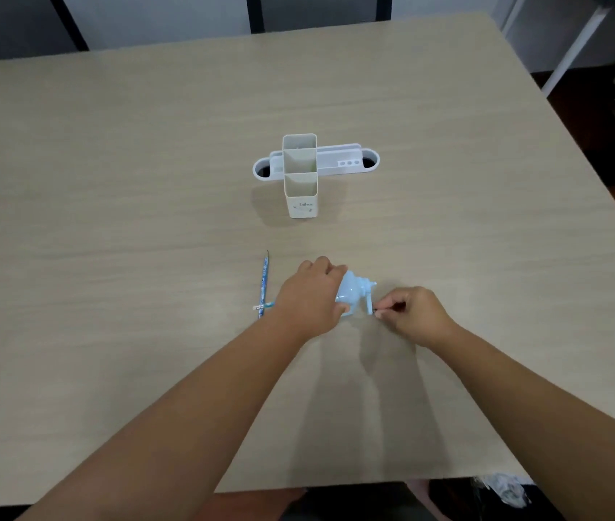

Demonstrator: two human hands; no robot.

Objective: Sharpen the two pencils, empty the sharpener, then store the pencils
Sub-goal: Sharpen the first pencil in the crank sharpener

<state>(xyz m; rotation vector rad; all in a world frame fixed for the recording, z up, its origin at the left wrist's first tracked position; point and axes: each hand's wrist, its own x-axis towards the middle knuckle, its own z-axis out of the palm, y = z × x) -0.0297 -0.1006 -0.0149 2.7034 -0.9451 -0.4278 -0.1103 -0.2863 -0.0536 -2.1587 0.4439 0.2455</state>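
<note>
A light blue crank sharpener (352, 293) stands on the table near its front. My left hand (311, 295) covers it from the left and holds its body. My right hand (409, 314) pinches the end of the crank handle (370, 303) on its right side. A blue pencil (263, 282) lies on the table left of my left hand, tip pointing away from me. A second pencil (263, 306) sticks out crosswise under my left hand; most of it is hidden, and whether it sits in the sharpener I cannot tell.
A white desk organiser (300, 174) with tall square compartments and a low tray stands further back at the centre of the beige table (110, 220). A white table leg (576, 43) and dark floor show at the far right.
</note>
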